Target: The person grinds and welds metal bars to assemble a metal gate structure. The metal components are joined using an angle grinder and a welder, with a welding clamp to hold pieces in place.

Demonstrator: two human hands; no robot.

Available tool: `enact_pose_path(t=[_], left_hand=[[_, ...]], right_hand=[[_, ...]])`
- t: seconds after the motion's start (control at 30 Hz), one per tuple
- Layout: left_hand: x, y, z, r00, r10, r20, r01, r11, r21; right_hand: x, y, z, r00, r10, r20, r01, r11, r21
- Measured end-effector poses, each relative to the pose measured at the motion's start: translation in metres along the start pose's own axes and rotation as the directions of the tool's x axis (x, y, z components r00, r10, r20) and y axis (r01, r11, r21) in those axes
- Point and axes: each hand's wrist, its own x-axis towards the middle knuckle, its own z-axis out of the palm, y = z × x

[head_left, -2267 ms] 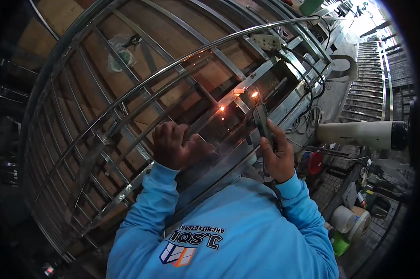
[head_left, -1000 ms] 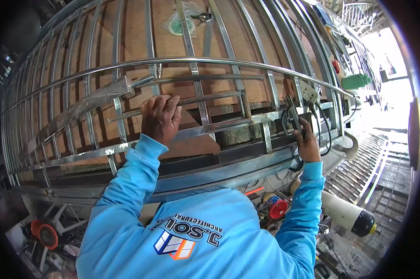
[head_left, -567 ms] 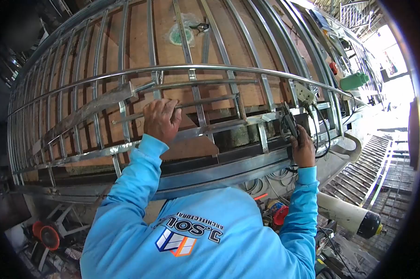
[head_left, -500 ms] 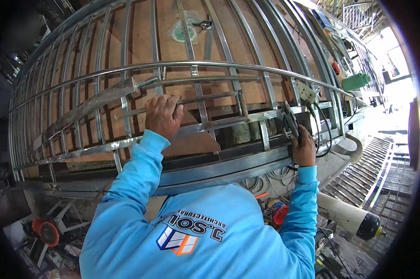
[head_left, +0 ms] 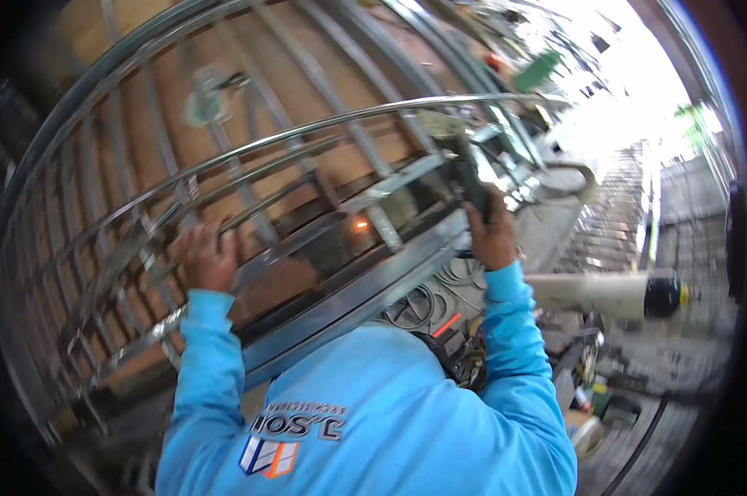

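Observation:
My left hand (head_left: 210, 258) is closed around the near end of a thin metal bar (head_left: 267, 201) lying over the metal grille frame (head_left: 324, 131). Motion blur hides exactly how the fingers sit. At the right end of the frame, my right hand (head_left: 493, 230) wraps around a dark hand-held tool (head_left: 471, 172), whose exact kind I cannot make out. A small orange glow (head_left: 359, 224) shows on the metalwork between my hands. Next to my left hand lies a long flat metal piece (head_left: 113, 264), blurred, across the grille bars.
Brown board lies under the grille. A clear-wrapped green roll (head_left: 206, 101) rests on it. Beyond are a green bottle (head_left: 539, 72) and clutter. To the right stand a white cylinder (head_left: 592, 295) with a black end and slatted metalwork (head_left: 609, 207). Coiled cables (head_left: 415, 306) hang below the frame.
The view has turned and blurred, so the frame now slants up to the right. The orange glow has appeared. Both hands keep their places on the bar and the tool.

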Motion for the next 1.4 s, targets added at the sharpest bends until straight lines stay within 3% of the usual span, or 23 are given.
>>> enact_pose_path(t=[0.07,0.1,0.2,0.33,0.4,0.5,0.6,0.63,0.67,0.73,0.8,0.83,0.9,0.93,0.97,1.0,1.03,1.07,1.2,1.3,1.4], left_hand=[[-0.002,-0.001,0.002,1.0,0.015,-0.019,-0.014,0.998,0.064],[-0.001,-0.003,0.002,1.0,0.021,0.0,-0.021,0.998,0.062],[-0.004,-0.01,0.005,0.999,0.043,0.013,-0.044,0.996,0.083],[-0.004,-0.015,0.009,0.998,0.067,0.014,-0.068,0.992,0.105],[-0.005,-0.014,0.01,0.997,0.081,0.004,-0.081,0.988,0.128],[-0.004,-0.007,0.005,0.995,0.092,-0.043,-0.085,0.987,0.136],[-0.005,-0.003,0.001,0.984,0.138,-0.115,-0.118,0.979,0.165],[-0.008,0.006,-0.004,0.989,0.081,-0.123,-0.052,0.974,0.22],[-0.012,0.005,-0.004,0.989,0.067,-0.132,-0.038,0.976,0.214],[-0.017,0.024,-0.012,0.982,0.033,-0.188,0.011,0.973,0.229],[-0.023,0.039,-0.013,0.978,-0.039,-0.206,0.079,0.978,0.191],[-0.032,0.043,-0.017,0.972,-0.089,-0.218,0.131,0.974,0.186],[-0.042,0.058,-0.025,0.968,-0.14,-0.209,0.184,0.96,0.209],[-0.048,0.056,-0.024,0.966,-0.132,-0.22,0.189,0.947,0.259],[-0.051,0.061,-0.024,0.948,-0.194,-0.252,0.258,0.933,0.25],[-0.051,0.066,-0.028,0.945,-0.22,-0.242,0.271,0.941,0.202],[-0.051,0.066,-0.028,0.946,-0.177,-0.271,0.237,0.948,0.211],[-0.05,0.066,-0.027,0.938,-0.211,-0.276,0.267,0.946,0.184],[-0.026,0.062,-0.023,0.952,-0.15,-0.266,0.208,0.956,0.205],[0.013,0.057,-0.018,0.975,-0.122,-0.188,0.158,0.969,0.19],[0.054,0.036,-0.004,0.996,-0.075,-0.042,0.08,0.989,0.122]], right_hand=[[-0.013,-0.009,-0.007,0.996,-0.004,-0.089,0.006,1.0,0.027],[-0.024,-0.012,-0.014,0.985,0.162,-0.058,-0.157,0.984,0.082],[-0.048,0.016,-0.025,0.904,0.315,-0.289,-0.317,0.948,0.041],[-0.051,0.074,-0.073,0.747,0.556,-0.365,-0.542,0.827,0.151],[-0.046,0.116,-0.085,0.705,0.58,-0.408,-0.492,0.814,0.309],[-0.027,0.176,-0.093,0.722,0.57,-0.391,-0.499,0.821,0.275],[0.009,0.215,-0.085,0.795,0.508,-0.33,-0.521,0.852,0.055],[0.015,0.272,-0.068,0.793,0.524,-0.312,-0.54,0.841,0.04],[0.029,0.242,-0.071,0.807,0.532,-0.254,-0.54,0.841,0.047],[0.035,0.288,-0.056,0.837,0.524,-0.159,-0.53,0.848,0.002],[0.024,0.324,-0.048,0.863,0.467,-0.195,-0.486,0.872,-0.064],[0.016,0.345,-0.035,0.883,0.428,-0.195,-0.45,0.888,-0.09],[0.001,0.4,-0.041,0.971,0.167,0.173,-0.027,0.79,-0.612],[0.005,0.407,-0.04,0.965,0.114,0.235,0.052,0.798,-0.601],[0.011,0.401,-0.044,0.956,0.195,0.22,-0.086,0.901,-0.425],[0.018,0.389,-0.045,0.904,0.388,0.179,-0.396,0.918,0.009],[0.024,0.374,-0.047,0.822,0.539,0.182,-0.565,0.731,0.382],[0.027,0.36,-0.053,0.761,0.611,0.215,-0.615,0.576,0.538],[0.035,0.37,-0.058,0.765,0.57,0.299,-0.643,0.693,0.324],[0.035,0.361,-0.06,0.763,0.573,0.3,-0.647,0.687,0.332],[0.028,0.349,-0.076,0.705,0.598,0.382,-0.696,0.685,0.215]])
